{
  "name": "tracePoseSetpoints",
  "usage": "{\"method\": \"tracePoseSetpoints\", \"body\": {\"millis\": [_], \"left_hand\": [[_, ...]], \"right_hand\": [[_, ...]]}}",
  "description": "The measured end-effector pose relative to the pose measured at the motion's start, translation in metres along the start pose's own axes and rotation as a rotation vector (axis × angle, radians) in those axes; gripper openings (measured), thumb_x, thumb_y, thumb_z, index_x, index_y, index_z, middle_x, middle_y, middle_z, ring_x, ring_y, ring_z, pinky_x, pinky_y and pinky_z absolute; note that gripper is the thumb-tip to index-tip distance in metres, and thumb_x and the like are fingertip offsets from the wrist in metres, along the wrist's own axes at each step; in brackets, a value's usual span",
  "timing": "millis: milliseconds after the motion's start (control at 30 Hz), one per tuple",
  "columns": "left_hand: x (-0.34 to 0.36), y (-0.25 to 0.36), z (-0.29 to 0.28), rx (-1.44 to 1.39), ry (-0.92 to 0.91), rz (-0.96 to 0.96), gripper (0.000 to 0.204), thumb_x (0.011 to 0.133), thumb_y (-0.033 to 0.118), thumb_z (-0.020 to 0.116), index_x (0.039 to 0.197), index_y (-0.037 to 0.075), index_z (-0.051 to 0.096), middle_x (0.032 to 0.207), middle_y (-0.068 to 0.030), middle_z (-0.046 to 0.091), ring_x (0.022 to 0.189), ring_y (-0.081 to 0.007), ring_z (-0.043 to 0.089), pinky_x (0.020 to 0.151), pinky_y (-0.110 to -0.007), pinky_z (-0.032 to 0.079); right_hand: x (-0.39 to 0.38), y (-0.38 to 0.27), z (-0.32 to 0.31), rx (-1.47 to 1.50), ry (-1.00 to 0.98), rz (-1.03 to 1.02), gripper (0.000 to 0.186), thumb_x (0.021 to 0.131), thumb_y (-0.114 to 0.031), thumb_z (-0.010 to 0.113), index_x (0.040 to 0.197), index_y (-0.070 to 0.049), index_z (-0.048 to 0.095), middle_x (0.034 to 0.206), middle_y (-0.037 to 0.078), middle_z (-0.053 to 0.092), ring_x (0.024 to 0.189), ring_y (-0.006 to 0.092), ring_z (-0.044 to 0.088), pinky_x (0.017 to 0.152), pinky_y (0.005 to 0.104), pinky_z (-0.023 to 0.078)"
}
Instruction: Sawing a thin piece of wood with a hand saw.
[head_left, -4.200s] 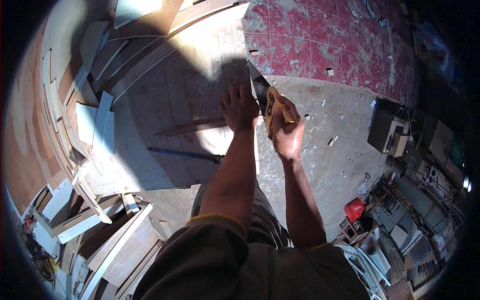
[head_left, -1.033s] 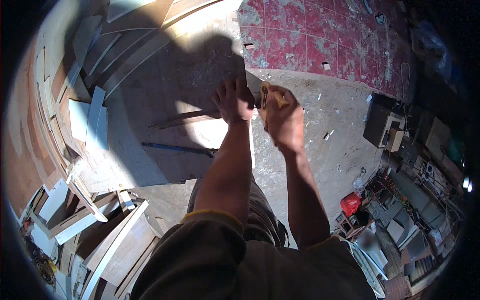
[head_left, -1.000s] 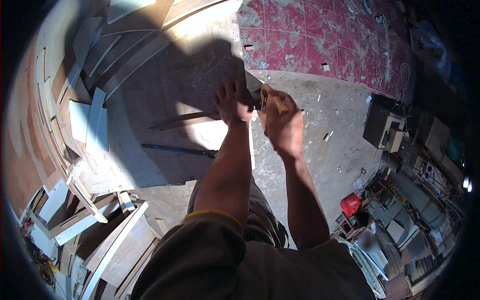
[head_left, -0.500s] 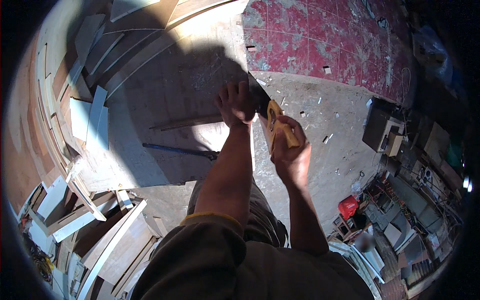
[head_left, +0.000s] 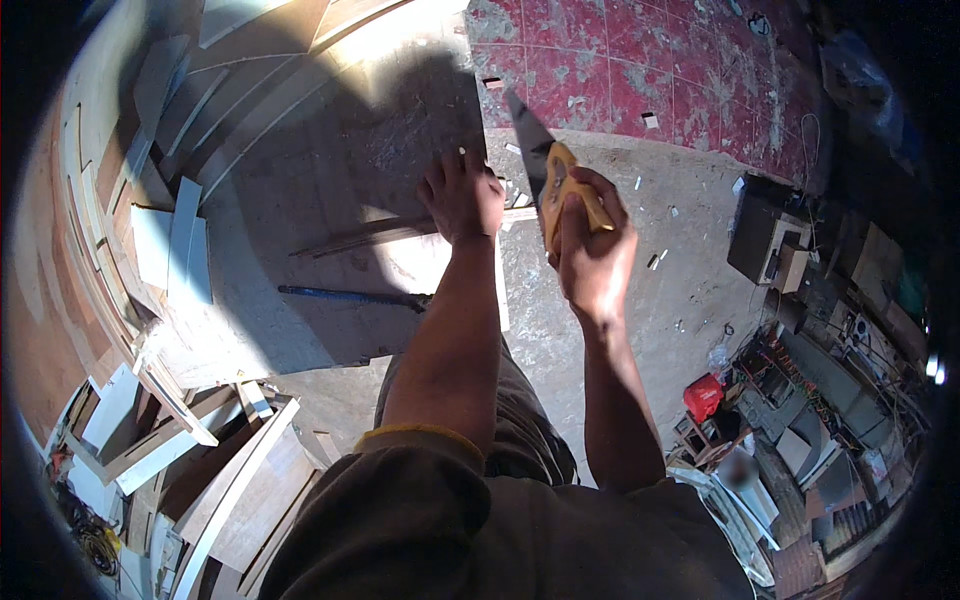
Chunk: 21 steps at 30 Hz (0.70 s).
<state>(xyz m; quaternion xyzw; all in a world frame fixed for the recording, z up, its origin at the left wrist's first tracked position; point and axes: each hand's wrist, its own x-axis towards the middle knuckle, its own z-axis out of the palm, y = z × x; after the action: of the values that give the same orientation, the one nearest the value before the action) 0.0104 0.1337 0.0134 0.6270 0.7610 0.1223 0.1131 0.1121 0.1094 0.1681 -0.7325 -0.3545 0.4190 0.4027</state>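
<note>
My left hand [head_left: 460, 200] rests on a large wooden board [head_left: 330, 180] at its right edge, its fingers somewhat spread and slightly bent over the surface. My right hand [head_left: 590, 240] grips the yellow handle of a hand saw [head_left: 560, 160]. The dark blade points up and away, just right of the board's edge and apart from my left hand. Thin wooden strips [head_left: 340, 240] lie on the shadowed board below my left hand, and a long blue tool [head_left: 350, 296] lies nearer me, partly hidden by my forearm.
Stacked panels and offcuts [head_left: 175, 250] line the left and lower left. A red tiled surface [head_left: 640, 80] spans the top right above grey concrete floor [head_left: 660, 300] with small scraps. Dark boxes [head_left: 750, 240], a red object [head_left: 703, 395] and jumbled materials stand at the right.
My right hand and the saw have moved right and forward, leaving the blade farther from the board's edge than a second ago. My left hand stays on the board.
</note>
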Motion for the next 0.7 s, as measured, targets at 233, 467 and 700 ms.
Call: {"method": "tracePoseSetpoints", "body": {"millis": [233, 467, 700], "left_hand": [[-0.001, -0.003, 0.009, 0.001, 0.059, 0.026, 0.016, 0.081, 0.021, 0.06, 0.097, 0.019, 0.062, 0.102, -0.0065, 0.059, 0.101, -0.0317, 0.055, 0.088, -0.05, 0.039], [-0.002, -0.005, 0.011, 0.02, 0.056, 0.024, 0.014, 0.082, 0.023, 0.06, 0.096, 0.02, 0.063, 0.1, -0.0064, 0.059, 0.102, -0.0316, 0.055, 0.086, -0.051, 0.042], [-0.002, -0.003, 0.009, 0.01, 0.069, 0.028, 0.013, 0.082, 0.023, 0.06, 0.094, 0.02, 0.063, 0.1, -0.0052, 0.059, 0.103, -0.0314, 0.055, 0.087, -0.051, 0.042]], "right_hand": [[0.002, 0.041, 0.02, -0.013, -0.031, 0.059, 0.023, 0.097, -0.008, 0.059, 0.116, 0.003, 0.062, 0.107, 0.02, 0.069, 0.1, 0.0203, 0.067, 0.088, 0.0329, 0.052], [0.007, 0.033, 0.02, -0.046, -0.061, 0.04, 0.022, 0.097, -0.009, 0.058, 0.116, 0.004, 0.061, 0.107, 0.02, 0.069, 0.101, 0.0221, 0.068, 0.087, 0.0332, 0.053], [0.007, 0.026, 0.028, -0.169, -0.038, -0.095, 0.023, 0.096, -0.009, 0.059, 0.115, 0.003, 0.062, 0.104, 0.023, 0.069, 0.096, 0.0261, 0.07, 0.083, 0.0354, 0.055]]}}
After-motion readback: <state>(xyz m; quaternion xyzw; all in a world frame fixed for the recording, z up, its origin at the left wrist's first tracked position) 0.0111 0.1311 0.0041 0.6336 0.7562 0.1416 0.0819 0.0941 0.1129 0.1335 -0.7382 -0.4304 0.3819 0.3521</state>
